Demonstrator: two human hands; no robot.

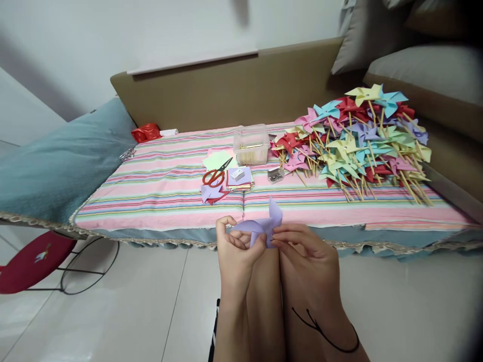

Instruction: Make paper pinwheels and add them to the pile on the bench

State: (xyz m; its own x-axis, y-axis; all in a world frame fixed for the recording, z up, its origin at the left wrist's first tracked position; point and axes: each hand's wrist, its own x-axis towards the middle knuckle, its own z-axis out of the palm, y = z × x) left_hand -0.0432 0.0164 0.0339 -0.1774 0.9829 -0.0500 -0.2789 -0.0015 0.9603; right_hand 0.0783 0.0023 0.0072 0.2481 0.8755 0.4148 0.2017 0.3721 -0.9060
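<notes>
A purple paper pinwheel (260,226), partly folded with its vanes curling inward, is held above my knees. My left hand (237,246) grips it from the left, thumb pressed on the folded points and fingers behind the paper. At the paper's right side, the fingertips of my right hand (305,246) are pinched together. A tiny dark speck shows by those fingertips, too small to name. Beyond my hands lie red-handled scissors (213,177), a stack of coloured paper squares (241,182) with a small box (237,174) on top, and cut purple paper pieces (211,193).
A striped cloth (158,176) covers the couch seat. A clear plastic tub (251,146) holds thin sticks, with a small case of metal pins (275,174) nearby. Many finished pinwheels (350,146) are heaped on the right. A red stool (37,261) stands at left.
</notes>
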